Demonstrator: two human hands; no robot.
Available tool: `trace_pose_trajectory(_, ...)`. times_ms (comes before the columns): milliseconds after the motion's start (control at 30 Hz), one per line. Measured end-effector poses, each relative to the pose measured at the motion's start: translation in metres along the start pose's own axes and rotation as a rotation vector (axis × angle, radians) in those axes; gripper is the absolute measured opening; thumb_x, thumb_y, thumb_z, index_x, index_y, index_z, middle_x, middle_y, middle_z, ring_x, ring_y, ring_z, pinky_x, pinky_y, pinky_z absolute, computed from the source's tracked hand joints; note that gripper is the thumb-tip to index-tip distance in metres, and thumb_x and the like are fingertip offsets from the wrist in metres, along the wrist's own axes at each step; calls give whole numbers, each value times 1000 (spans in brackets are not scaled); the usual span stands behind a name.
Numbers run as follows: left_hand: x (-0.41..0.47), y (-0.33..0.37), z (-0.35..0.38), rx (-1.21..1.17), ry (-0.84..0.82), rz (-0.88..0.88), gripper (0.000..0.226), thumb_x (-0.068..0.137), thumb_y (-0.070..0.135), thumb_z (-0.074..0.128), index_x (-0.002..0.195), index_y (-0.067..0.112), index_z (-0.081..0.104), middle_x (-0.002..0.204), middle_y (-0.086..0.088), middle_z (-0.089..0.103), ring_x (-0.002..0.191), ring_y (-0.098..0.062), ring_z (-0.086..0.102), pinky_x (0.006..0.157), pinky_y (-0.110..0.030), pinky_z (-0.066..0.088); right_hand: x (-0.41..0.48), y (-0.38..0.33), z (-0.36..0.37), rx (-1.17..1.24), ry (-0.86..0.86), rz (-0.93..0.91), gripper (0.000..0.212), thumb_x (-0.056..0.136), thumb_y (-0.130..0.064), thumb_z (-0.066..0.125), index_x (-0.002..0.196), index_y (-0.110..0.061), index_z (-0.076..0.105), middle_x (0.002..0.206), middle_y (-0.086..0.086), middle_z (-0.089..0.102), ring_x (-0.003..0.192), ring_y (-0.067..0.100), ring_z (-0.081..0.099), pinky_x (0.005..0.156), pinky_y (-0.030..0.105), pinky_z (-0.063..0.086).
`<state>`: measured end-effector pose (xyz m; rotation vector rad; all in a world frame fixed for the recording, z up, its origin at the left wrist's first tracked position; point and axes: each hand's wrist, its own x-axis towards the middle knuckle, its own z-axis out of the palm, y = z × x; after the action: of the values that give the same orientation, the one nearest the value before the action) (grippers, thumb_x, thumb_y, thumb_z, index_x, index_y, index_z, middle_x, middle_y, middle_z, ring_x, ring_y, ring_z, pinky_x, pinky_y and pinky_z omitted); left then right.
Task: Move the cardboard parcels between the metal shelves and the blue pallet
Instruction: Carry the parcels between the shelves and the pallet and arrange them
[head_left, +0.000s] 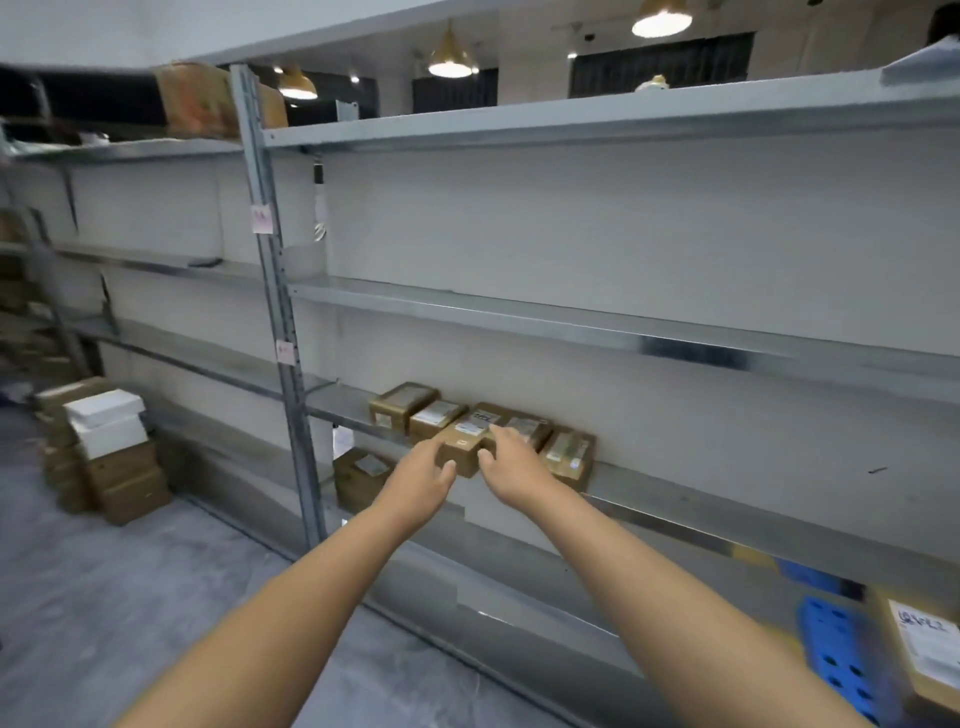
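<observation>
On the third tier of the metal shelves (280, 332), just below frame ctr toward 6 o'clock: the two hands I'm watching from the remote desk grip one front parcel (462, 441). Left hand (423, 478) cups its 9 o'clock side, fingers curled to the cardboard, thumb near the front face. Right hand (511, 457) takes the 3 o'clock side, fingers bent over the top edge, thumb low on the front. Motion blur, so I can't tell how firm the squeeze is.

The two-sided hold makes sense to me: the box seems to sit fwd of the row w/ neighbours close beside it, so its sides & top are what's free to take. Row parcels (402, 408) line the back wall from its 10 o'clock round to its 3 o'clock, labels up, prob. for reading.

Blue pallet (836, 660) lies on the floor at 4 o'clock of frame, one labelled box (919, 654) on it. I can't say which way this parcel travels. Floor stack (114, 462) of brown & white cartons stands at 8 o'clock, well apart.
</observation>
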<state>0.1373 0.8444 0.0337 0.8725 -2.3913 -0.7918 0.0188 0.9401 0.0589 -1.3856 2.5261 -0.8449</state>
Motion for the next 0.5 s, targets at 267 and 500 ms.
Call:
trace_pose_trajectory(267, 100, -103, -17, 16, -15, -101, 53, 101, 31, 50, 151, 17, 37, 155, -2, 41, 143, -17, 37, 114, -31, 30, 131, -24, 75, 153, -76, 11, 47, 99, -23, 37, 142, -3, 36, 149, 16, 34, 138, 29, 33, 110, 36, 28)
trace_pose_trajectory(500, 190, -181, -21, -46, -26, -179, 53, 100, 32, 51, 150, 25, 36, 153, 4, 43, 138, -12, 42, 107, -26, 36, 246, -28, 128, 255, -81, 79, 48, 100, -24, 39, 145, -8, 36, 150, 10, 36, 138, 25, 34, 112, 32, 27)
